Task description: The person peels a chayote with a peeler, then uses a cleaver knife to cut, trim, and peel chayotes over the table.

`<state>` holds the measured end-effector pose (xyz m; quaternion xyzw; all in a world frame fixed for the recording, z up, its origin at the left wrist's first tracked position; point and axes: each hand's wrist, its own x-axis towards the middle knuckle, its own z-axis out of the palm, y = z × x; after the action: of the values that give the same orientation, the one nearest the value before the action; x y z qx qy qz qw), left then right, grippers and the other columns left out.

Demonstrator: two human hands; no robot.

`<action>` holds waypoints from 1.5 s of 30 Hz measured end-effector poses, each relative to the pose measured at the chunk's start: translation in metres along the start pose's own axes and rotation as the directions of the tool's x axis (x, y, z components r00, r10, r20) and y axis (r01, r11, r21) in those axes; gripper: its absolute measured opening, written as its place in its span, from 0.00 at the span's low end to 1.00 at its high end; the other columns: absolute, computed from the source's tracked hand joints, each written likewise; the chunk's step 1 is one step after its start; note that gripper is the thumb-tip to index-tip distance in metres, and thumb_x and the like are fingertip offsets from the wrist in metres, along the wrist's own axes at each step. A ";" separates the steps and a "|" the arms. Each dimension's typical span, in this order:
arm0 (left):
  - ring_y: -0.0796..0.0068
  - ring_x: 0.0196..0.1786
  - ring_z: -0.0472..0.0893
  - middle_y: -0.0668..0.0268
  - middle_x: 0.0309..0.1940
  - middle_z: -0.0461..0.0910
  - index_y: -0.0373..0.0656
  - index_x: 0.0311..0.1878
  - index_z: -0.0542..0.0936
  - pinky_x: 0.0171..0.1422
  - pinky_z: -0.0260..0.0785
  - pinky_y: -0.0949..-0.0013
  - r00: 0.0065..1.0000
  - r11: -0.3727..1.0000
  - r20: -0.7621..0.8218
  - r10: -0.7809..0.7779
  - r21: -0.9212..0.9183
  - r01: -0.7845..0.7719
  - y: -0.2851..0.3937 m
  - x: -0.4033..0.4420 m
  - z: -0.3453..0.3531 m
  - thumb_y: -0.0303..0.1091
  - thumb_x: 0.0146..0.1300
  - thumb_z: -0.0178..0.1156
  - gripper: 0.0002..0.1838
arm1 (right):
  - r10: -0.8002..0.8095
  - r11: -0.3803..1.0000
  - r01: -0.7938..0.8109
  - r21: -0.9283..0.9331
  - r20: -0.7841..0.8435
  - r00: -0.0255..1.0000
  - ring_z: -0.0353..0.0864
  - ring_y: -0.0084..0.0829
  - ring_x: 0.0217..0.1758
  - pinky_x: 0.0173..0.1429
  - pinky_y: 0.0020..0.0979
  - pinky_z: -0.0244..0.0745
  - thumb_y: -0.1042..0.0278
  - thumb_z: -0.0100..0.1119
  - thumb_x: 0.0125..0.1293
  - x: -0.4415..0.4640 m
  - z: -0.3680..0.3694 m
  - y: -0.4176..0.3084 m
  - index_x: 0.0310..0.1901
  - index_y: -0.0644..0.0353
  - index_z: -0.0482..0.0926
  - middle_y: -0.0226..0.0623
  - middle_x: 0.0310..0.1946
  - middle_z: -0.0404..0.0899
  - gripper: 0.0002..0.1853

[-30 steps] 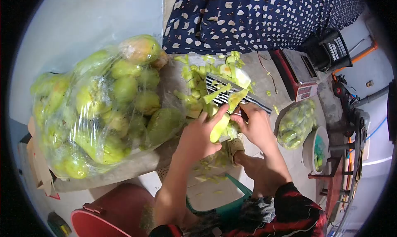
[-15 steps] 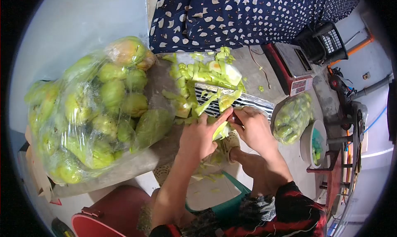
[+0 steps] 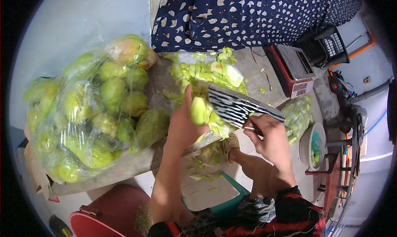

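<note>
Centrally in the head view, the left hand [image 3: 187, 123] is wrapped around a green fruit [image 3: 199, 111], one finger pointing up along its left side. The fruit sits in the middle of the frame, over the near edge of the bench [image 3: 254, 77]. Just right of it, the right hand [image 3: 271, 133] is closed on the brown handle of a knife [image 3: 242, 106], whose broad face shows black and white stripes. The blade slants from the middle of the frame down toward the right, its left end near the fruit; whether the two touch is hard to tell.

Above the hands, green peelings [image 3: 186, 73] lie heaped on the bench, with a pale cut piece [image 3: 234, 76] at the right of the heap. A big clear bag [image 3: 113, 94] full of green fruit fills the left of the frame. Toward the right, a smaller bag [image 3: 295, 117] lies partly behind the blade, with a white bowl [image 3: 304, 148] below it. A red scale [image 3: 294, 65] stands at upper right, next to a black basket [image 3: 328, 44]. Dark patterned cloth [image 3: 256, 17] spans the top, and a red bin [image 3: 105, 208] stands at lower left.
</note>
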<state>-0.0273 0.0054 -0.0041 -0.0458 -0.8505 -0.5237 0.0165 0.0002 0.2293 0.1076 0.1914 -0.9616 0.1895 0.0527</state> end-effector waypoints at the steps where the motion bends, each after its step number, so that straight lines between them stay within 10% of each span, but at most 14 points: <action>1: 0.46 0.50 0.80 0.49 0.52 0.76 0.50 0.77 0.45 0.54 0.74 0.54 1.000 1.000 -0.003 -0.002 0.005 0.002 -0.005 0.002 0.002 0.32 0.40 0.73 0.62 | 0.035 0.990 -0.031 0.136 -0.030 0.999 0.79 0.47 0.33 0.41 0.38 0.74 0.71 0.69 0.53 0.000 -0.002 0.000 0.41 0.67 0.79 0.43 0.29 0.79 0.15; 3: 0.54 0.54 0.79 0.54 0.55 0.75 0.48 0.77 0.47 0.55 0.74 0.57 0.983 0.787 0.023 -0.183 -0.596 0.160 -0.017 0.006 0.009 0.30 0.44 0.70 0.57 | 0.083 0.973 -0.066 0.223 -0.067 0.994 0.76 0.43 0.28 0.37 0.36 0.72 0.69 0.68 0.56 -0.003 -0.001 0.001 0.41 0.68 0.78 0.42 0.25 0.76 0.14; 4: 0.62 0.58 0.77 0.60 0.58 0.73 0.48 0.76 0.49 0.56 0.75 0.59 0.972 0.443 0.105 -0.208 -0.876 0.189 -0.014 0.005 0.013 0.33 0.56 0.64 0.47 | 0.133 0.949 -0.098 0.300 -0.098 0.986 0.73 0.38 0.24 0.33 0.33 0.70 0.68 0.66 0.59 -0.005 -0.001 0.001 0.42 0.68 0.76 0.42 0.22 0.74 0.14; 5: 0.62 0.58 0.77 0.60 0.58 0.73 0.48 0.76 0.49 0.56 0.75 0.59 0.973 0.443 0.100 -0.210 -0.877 0.185 -0.011 0.005 0.015 0.33 0.56 0.64 0.47 | 0.184 0.918 -0.125 0.375 -0.124 0.975 0.70 0.33 0.19 0.29 0.31 0.68 0.67 0.65 0.63 -0.006 0.001 0.002 0.43 0.68 0.75 0.41 0.18 0.71 0.14; 7: 0.63 0.54 0.79 0.60 0.55 0.76 0.47 0.68 0.65 0.57 0.75 0.58 0.924 -0.031 0.175 -0.340 -0.984 0.175 -0.002 0.008 0.011 0.42 0.66 0.56 0.28 | 0.230 0.890 -0.156 0.428 -0.127 0.965 0.64 0.25 0.16 0.25 0.28 0.64 0.66 0.62 0.65 -0.011 0.021 0.008 0.41 0.67 0.74 0.35 0.14 0.67 0.12; 12: 0.65 0.50 0.81 0.62 0.51 0.79 0.46 0.60 0.71 0.55 0.76 0.58 0.900 0.080 0.004 -0.437 -0.996 0.044 -0.001 0.007 0.001 0.48 0.69 0.52 0.23 | 0.183 0.832 -0.101 0.546 -0.098 0.978 0.74 0.24 0.18 0.24 0.28 0.68 0.67 0.57 0.69 -0.039 0.045 -0.012 0.44 0.66 0.71 0.34 0.15 0.72 0.11; 14: 0.64 0.49 0.81 0.62 0.44 0.81 0.46 0.53 0.76 0.54 0.75 0.59 0.895 -0.274 0.215 -0.390 -0.956 0.110 -0.013 0.007 0.002 0.51 0.68 0.51 0.21 | 0.156 0.823 -0.070 0.563 -0.106 0.982 0.75 0.25 0.18 0.24 0.29 0.68 0.67 0.57 0.68 -0.039 0.054 -0.023 0.47 0.67 0.70 0.34 0.16 0.73 0.13; 17: 0.65 0.46 0.81 0.63 0.40 0.82 0.46 0.47 0.79 0.53 0.75 0.60 0.931 -0.428 0.163 -0.326 -0.904 0.008 -0.016 0.008 0.009 0.54 0.66 0.50 0.22 | 0.062 0.891 -0.013 0.454 -0.094 0.994 0.76 0.30 0.19 0.26 0.30 0.70 0.70 0.58 0.67 -0.038 0.060 -0.036 0.51 0.67 0.67 0.36 0.19 0.75 0.16; 31: 0.58 0.43 0.81 0.58 0.37 0.82 0.42 0.41 0.80 0.58 0.72 0.54 0.913 -0.464 0.091 -0.398 -0.878 -0.115 -0.018 0.014 0.038 0.51 0.64 0.46 0.23 | 0.145 0.777 0.045 0.628 -0.248 0.958 0.75 0.25 0.20 0.27 0.28 0.72 0.72 0.58 0.67 -0.074 0.075 -0.062 0.52 0.68 0.66 0.36 0.21 0.76 0.16; 37: 0.58 0.43 0.81 0.58 0.38 0.82 0.40 0.44 0.78 0.57 0.72 0.55 0.866 -0.442 0.119 -0.486 -0.888 -0.126 -0.006 0.013 0.031 0.50 0.65 0.44 0.23 | 0.136 0.894 -0.060 0.443 -0.142 0.981 0.81 0.52 0.26 0.30 0.40 0.74 0.73 0.56 0.67 -0.054 0.084 -0.060 0.52 0.69 0.66 0.50 0.26 0.77 0.16; 45: 0.62 0.40 0.82 0.57 0.37 0.82 0.42 0.42 0.77 0.49 0.75 0.58 0.872 -0.345 0.292 -0.392 -0.926 0.155 -0.014 0.014 0.009 0.44 0.65 0.52 0.15 | 0.023 0.960 0.026 0.278 -0.171 0.985 0.81 0.41 0.22 0.28 0.35 0.75 0.72 0.60 0.65 -0.065 0.065 -0.063 0.49 0.67 0.70 0.45 0.25 0.79 0.14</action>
<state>-0.0424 0.0076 -0.0196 0.2057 -0.0816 -0.9712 -0.0887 0.0828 0.1726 0.0582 0.1806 -0.9169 0.3389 0.1084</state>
